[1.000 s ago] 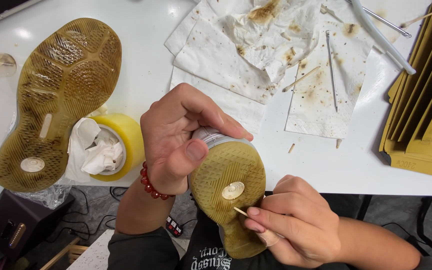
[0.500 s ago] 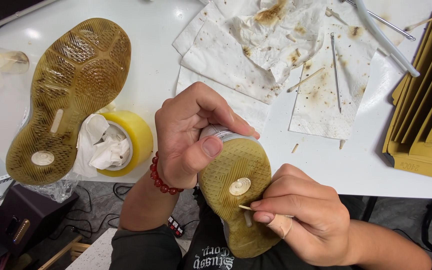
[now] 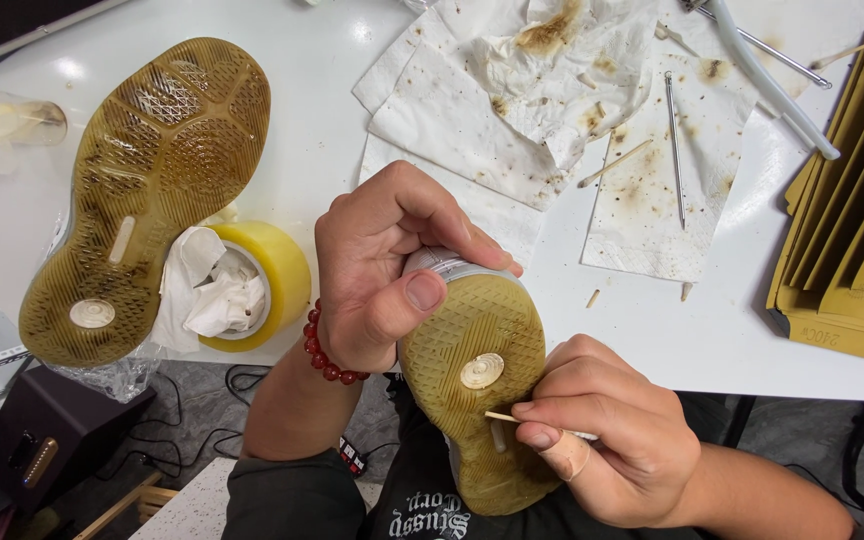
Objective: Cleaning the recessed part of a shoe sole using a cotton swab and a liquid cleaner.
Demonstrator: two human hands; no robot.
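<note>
Two bare hands at one upturned shoe (image 3: 467,330), head view, held over the near edge of the white worktop (image 3: 322,120) and above the lap. Left hand (image 3: 392,270), with a red bead bracelet (image 3: 324,355) at the wrist: fingers clamped round the toe end, thumb pressed flat on the rim of the yellowed sole. Right hand (image 3: 612,450): fingers pinched together on a thin wooden stick (image 3: 500,416), one finger wrapped in a plaster (image 3: 564,455). Stick tip set on the sole tread just below the round pale disc (image 3: 482,371).

Compared with half a second and one second earlier: same grip on both sides, stick tip at nearly the same spot under the disc, shoe shifted only a little in the frame. Judged from that: work confined to one small patch of tread, with no move yet to another part of the sole.

Surroundings on the worktop: second shoe (image 3: 142,190) sole-up at far left, well apart from the hands; yellow tape roll (image 3: 287,270) just beside it, stuffed with crumpled tissue (image 3: 212,295); brown-stained paper towels (image 3: 472,130) beyond the left hand, strewn with a loose wooden stick (image 3: 614,163) and a slim metal pick (image 3: 672,140); stack of tan sandpaper sheets (image 3: 852,230) at far right. Nothing between the hands and the held shoe; left thumb near the disc but clear of the stick tip.
</note>
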